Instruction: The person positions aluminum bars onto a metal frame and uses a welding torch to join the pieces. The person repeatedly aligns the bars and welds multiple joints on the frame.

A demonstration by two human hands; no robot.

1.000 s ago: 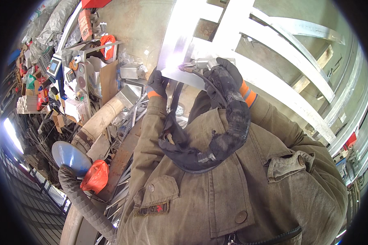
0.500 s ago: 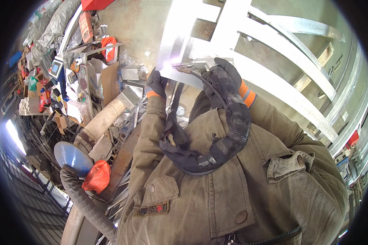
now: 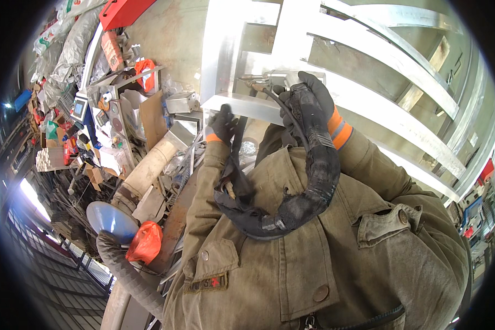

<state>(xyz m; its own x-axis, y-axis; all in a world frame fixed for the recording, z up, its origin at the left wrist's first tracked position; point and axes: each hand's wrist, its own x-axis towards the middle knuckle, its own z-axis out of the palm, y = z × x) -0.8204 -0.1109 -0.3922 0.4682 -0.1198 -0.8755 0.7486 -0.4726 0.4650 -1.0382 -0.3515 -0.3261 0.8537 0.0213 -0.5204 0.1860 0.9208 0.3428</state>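
Note:
My right hand point(image 3: 313, 99), in a dark glove with an orange cuff, is wrapped round a welding torch point(image 3: 258, 80). The metal nozzle points left over a bright metal frame point(image 3: 346, 85), and no arc glows at its tip. From the torch a thick black-sleeved cable point(image 3: 319, 176) loops down across my jacket. My left hand point(image 3: 223, 124), gloved alike, is just below the near left corner of the frame's front bar point(image 3: 247, 107). Its fingers point up, somewhat apart, with nothing seen in them. A dark strap hangs close beside it.
On the left lie a rusty pipe point(image 3: 148, 168), a blue cone-shaped shade point(image 3: 111, 220), an orange bag point(image 3: 144, 242) and a cluttered bench with a small control panel point(image 3: 80, 108). Wrapped grey bundles point(image 3: 77, 49) lie behind. A red object point(image 3: 124, 12) stands at the top.
The bright arc at the nozzle has gone out. My left hand has come off the frame edge and dropped a little to the right. The view has shifted slightly.

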